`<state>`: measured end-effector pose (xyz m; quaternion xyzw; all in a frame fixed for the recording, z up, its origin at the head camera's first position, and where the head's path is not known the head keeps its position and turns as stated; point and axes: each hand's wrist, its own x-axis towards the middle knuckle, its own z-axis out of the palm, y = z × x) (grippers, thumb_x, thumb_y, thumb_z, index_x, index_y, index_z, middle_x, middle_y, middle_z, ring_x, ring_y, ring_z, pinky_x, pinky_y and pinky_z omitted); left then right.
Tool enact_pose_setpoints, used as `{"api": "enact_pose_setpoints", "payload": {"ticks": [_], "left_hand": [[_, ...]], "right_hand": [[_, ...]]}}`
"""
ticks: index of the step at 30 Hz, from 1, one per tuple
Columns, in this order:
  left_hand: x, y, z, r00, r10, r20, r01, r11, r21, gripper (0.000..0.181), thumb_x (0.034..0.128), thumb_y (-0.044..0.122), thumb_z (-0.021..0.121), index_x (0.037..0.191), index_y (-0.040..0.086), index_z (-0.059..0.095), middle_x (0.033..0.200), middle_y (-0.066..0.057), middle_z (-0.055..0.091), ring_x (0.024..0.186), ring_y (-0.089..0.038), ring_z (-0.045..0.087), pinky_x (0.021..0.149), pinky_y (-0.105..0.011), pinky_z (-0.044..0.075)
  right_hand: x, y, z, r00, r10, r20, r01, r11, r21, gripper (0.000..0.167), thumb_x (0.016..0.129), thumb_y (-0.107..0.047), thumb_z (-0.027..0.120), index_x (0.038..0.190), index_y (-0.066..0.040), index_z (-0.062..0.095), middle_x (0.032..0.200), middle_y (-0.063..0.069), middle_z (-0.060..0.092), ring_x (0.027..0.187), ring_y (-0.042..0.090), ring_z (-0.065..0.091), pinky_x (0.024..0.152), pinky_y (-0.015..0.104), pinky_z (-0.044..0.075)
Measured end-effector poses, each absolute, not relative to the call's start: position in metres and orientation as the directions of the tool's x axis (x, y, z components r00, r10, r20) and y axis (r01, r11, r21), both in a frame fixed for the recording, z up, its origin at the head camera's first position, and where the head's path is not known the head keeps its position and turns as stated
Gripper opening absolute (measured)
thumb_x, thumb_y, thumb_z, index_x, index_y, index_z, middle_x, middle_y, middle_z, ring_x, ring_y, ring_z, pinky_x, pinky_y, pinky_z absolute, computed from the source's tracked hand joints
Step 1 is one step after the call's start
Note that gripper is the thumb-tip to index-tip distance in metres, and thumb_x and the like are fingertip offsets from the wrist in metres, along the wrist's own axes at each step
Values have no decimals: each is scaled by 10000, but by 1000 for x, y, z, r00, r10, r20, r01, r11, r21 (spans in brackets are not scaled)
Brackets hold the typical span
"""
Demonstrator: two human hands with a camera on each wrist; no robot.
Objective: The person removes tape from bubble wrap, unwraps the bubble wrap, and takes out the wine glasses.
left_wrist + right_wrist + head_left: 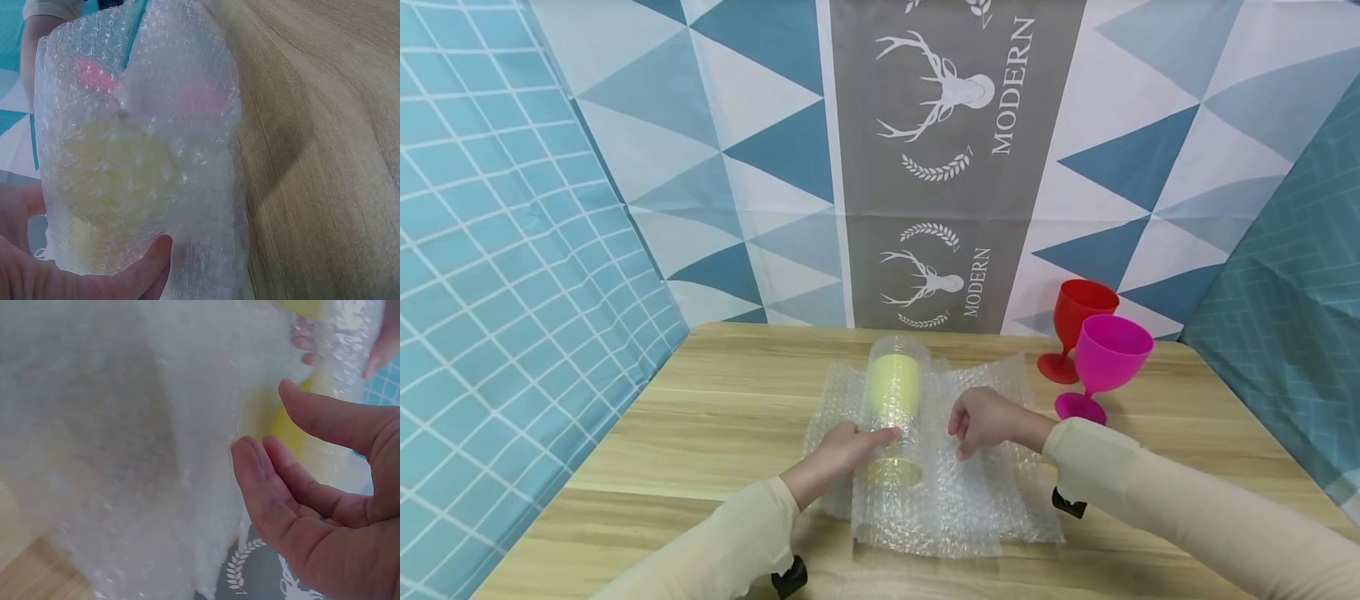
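A yellow goblet lies lengthwise inside bubble wrap on the table, its bowl toward the wall and its round base nearer me. My left hand grips the wrapped goblet around the stem, thumb laid over the top; the left wrist view shows the thumb pressing the film beside the yellow base. Just right of the goblet, my right hand hovers over the loose part of the wrap. In the right wrist view its fingers are bent and a gap separates them from the thumb.
A red goblet and a magenta goblet stand upright at the back right of the wooden table. Behind the table hangs a patterned cloth, with blue cloths at both sides.
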<state>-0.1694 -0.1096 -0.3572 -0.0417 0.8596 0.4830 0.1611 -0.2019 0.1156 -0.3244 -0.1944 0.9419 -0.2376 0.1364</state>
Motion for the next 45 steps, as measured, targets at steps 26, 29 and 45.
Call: {"api": "enact_pose_setpoints", "payload": {"ticks": [26, 29, 45], "left_hand": [[-170, -106, -357, -939, 60, -340, -258, 533, 806, 483, 811, 568, 641, 685, 159, 418, 632, 34, 413, 607, -131, 385, 572, -264, 366], [-170, -106, -356, -942, 55, -331, -250, 541, 803, 496, 809, 565, 644, 759, 93, 503, 715, -7, 501, 678, -157, 464, 632, -297, 439], [-172, -103, -353, -994, 29, -106, -65, 624, 778, 809, 795, 424, 727, 1310, -124, 428, 1327, -310, 512, 1201, -441, 527, 990, -520, 478]], "right_hand": [[-203, 127, -360, -774, -630, -65, -538, 708, -457, 362, 543, 56, 847, 811, -35, 622, 713, 26, 604, 630, -5, 473, 596, 134, 447], [-202, 126, -363, -780, -625, -32, -558, 717, -418, 370, 521, 62, 850, 790, -47, 622, 681, 7, 584, 614, -4, 453, 587, 140, 439], [-197, 124, -371, -804, -591, 66, -581, 757, -300, 369, 475, 64, 835, 774, -64, 661, 681, -15, 594, 657, 34, 491, 619, 176, 471]]}}
